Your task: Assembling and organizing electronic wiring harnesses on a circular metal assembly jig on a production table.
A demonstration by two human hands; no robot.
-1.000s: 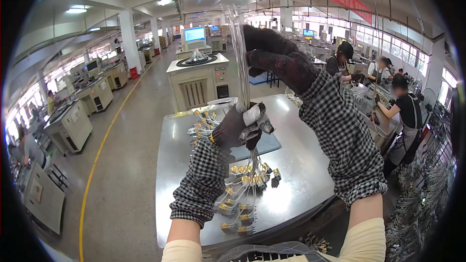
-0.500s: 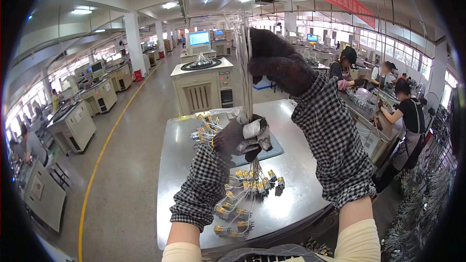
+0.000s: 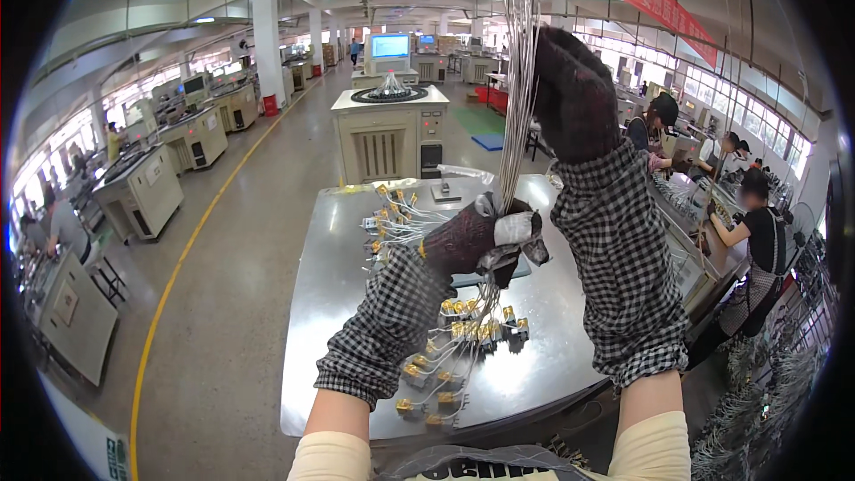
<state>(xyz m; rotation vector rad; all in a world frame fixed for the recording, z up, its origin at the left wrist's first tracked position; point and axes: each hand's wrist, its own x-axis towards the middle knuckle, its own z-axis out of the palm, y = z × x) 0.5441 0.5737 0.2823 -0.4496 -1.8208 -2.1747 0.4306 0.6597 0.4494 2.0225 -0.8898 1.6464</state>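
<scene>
My left hand (image 3: 472,240), in a dark glove with white-wrapped fingertips, is closed around a bundle of thin grey-white wires (image 3: 514,125). The wires stand upright above the fist and fan slightly at the top. Below it they hang down to small grey connectors with yellow parts (image 3: 476,331) on the metal table. High on the right side of the bundle is my dark-gloved right hand (image 3: 579,93), half cupped, fingers and thumb apart, its edge against the wires. No fingers show wrapped round them. More yellow-and-grey connectors on white wires (image 3: 385,218) lie left of the bundle.
The shiny metal table (image 3: 347,347) has rounded corners. A blue-grey pad (image 3: 519,270) and a small metal block (image 3: 444,192) rest on it. Beyond stands a beige machine (image 3: 387,138). Co-workers (image 3: 753,232) work at a bench to the right, near hanging wire bundles (image 3: 757,401).
The view has turned slightly left. My right hand has shifted a little up along the wires, its fingers now pointing more upward. My left hand keeps its hold on the bundle.
</scene>
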